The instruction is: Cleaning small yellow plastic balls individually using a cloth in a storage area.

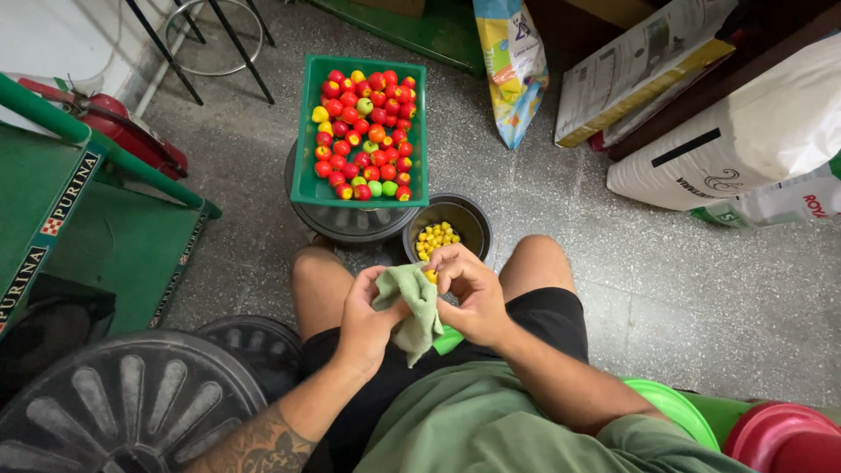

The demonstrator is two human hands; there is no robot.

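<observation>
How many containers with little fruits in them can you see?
2. A green rectangular plastic crate of red, yellow and green round fruits sits on a dark upturned tub ahead of the knees; a dark round bucket of small yellow fruits stands beside it. Others may be hidden.

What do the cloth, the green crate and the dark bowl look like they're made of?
Cloth: soft woven or terry fabric, matte pale green; it folds and droops between both hands.
Crate: likely moulded plastic, smooth green with thin straight walls.
Bowl: dark and round with a slightly shiny rim, plastic or metal; I cannot tell which.
</observation>
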